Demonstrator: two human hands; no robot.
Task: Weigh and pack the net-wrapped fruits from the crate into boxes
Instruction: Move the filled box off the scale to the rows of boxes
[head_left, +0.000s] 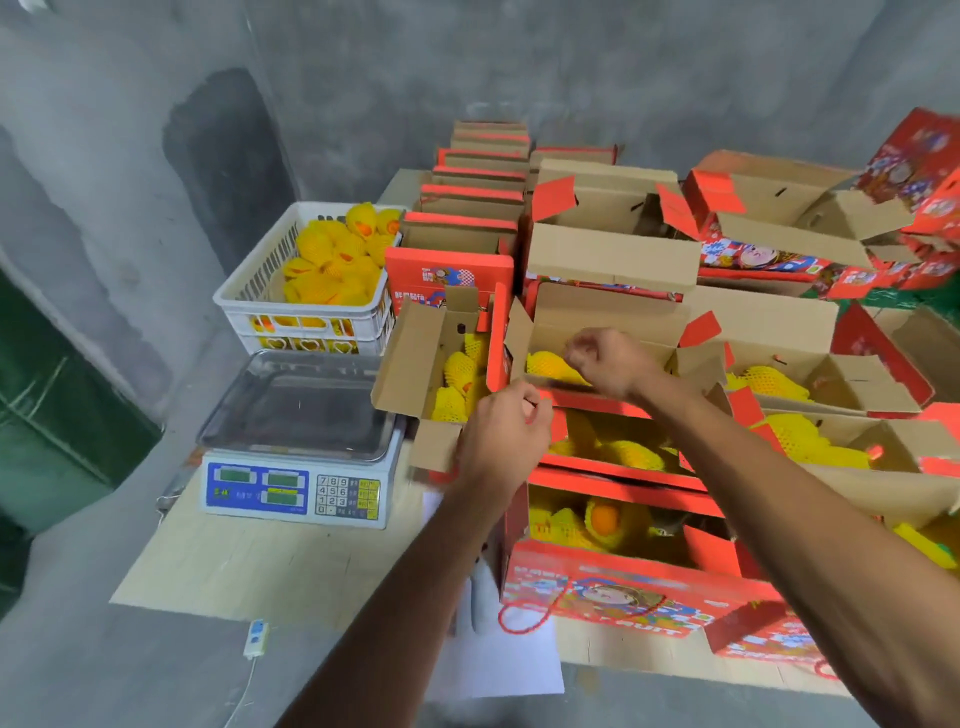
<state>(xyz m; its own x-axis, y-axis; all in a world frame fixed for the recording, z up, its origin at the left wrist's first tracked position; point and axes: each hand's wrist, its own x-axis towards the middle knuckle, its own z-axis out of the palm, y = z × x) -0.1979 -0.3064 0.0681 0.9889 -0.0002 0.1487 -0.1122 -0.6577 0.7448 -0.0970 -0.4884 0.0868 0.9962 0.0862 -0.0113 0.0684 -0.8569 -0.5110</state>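
Nearest the person, a red printed cardboard gift box with a red cord handle (623, 592) stands at the front edge of the pale wooden bench (249, 566), open-topped, with yellow foam-netted fruit showing inside. The grey digital scale with a steel pan (298, 441) serves here as landmark: this box lies to its right and nearer the camera.

Further in, right of the scale, the left hand (501, 436) has its fingers curled over the near rim of the open brown-and-red cardboard box (597, 332); whether that grip truly clamps the card or only rests there cannot be told. Just beyond, the right hand (605, 361) hangs inside the box mouth with fingers curled, directly above a yellow net-wrapped fruit (548, 364) on the box floor. Whether the fingers pinch the netting is unclear. The fruit sits just left of and under the right hand, its long axis running roughly left to right, so the right hand is the nearer one.

Behind the scale, the white slatted plastic crate (306, 291) holds a heap of netted fruit; the scale pan is bare. More boxes stand behind.
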